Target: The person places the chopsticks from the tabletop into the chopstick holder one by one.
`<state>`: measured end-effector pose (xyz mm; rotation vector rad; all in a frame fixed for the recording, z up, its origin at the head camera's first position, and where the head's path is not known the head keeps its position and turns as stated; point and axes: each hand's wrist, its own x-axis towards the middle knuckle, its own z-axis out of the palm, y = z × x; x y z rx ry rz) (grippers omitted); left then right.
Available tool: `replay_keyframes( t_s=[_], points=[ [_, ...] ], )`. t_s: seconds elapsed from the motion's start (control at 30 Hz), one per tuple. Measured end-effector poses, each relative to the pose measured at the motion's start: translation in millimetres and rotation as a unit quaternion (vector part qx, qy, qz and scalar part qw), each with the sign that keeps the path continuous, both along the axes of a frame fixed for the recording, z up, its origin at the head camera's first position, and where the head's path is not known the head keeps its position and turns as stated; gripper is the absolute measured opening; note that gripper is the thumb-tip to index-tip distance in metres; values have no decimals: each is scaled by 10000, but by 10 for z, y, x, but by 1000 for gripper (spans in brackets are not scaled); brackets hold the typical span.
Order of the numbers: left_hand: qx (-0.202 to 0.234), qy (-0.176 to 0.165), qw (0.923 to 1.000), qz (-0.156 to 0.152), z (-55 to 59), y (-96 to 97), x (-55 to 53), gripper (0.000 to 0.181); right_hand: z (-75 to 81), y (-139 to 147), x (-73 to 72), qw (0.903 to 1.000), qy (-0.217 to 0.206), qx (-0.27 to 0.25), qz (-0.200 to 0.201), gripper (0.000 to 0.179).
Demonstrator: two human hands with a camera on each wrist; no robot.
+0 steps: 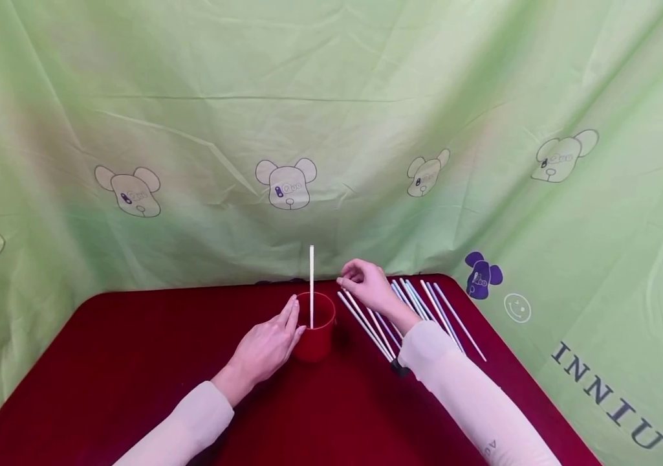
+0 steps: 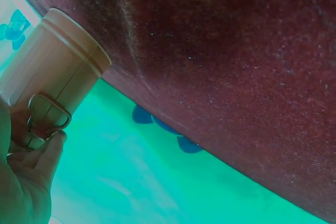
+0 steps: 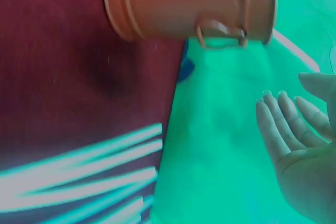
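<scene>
A red metal mug (image 1: pixel 315 348) with a small wire-like handle (image 2: pixel 50 116) stands upright on the red tabletop. One white stick (image 1: pixel 311 278) rises from inside it, well above the rim. My left hand (image 1: pixel 264 349) rests on the mug's left side, its fingers straight along the wall and the thumb near the front rim. To the right of the mug, my right hand (image 1: pixel 369 285) hovers over the far ends of several pale sticks (image 1: pixel 366 323). In the right wrist view its fingers (image 3: pixel 289 121) spread loosely with nothing between them.
More white, blue and purple sticks (image 1: pixel 444 317) lie side by side on the table's right part, partly under the right forearm. A small black object (image 1: pixel 399 367) sits at their near ends. Green cloth (image 1: pixel 203 129) printed with bear heads hangs behind the table (image 1: pixel 133 336).
</scene>
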<state>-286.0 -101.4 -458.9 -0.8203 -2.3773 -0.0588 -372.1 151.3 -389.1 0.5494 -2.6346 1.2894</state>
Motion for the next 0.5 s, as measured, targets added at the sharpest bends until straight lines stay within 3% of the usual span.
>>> replay_keyframes(
  t_s=[0.2, 0.37, 0.5],
  points=[
    [31, 18, 10000, -12, -1, -7, 10, 54, 49, 334, -37, 9951, 436, 884, 121, 19],
    [6, -73, 10000, 16, 20, -1, 6, 53, 35, 705, -64, 9747, 1053, 1969, 99, 24],
    [-5, -162, 9999, 33, 21, -5, 14, 54, -11, 976, -87, 9599, 1126, 2566, -73, 28]
  ],
)
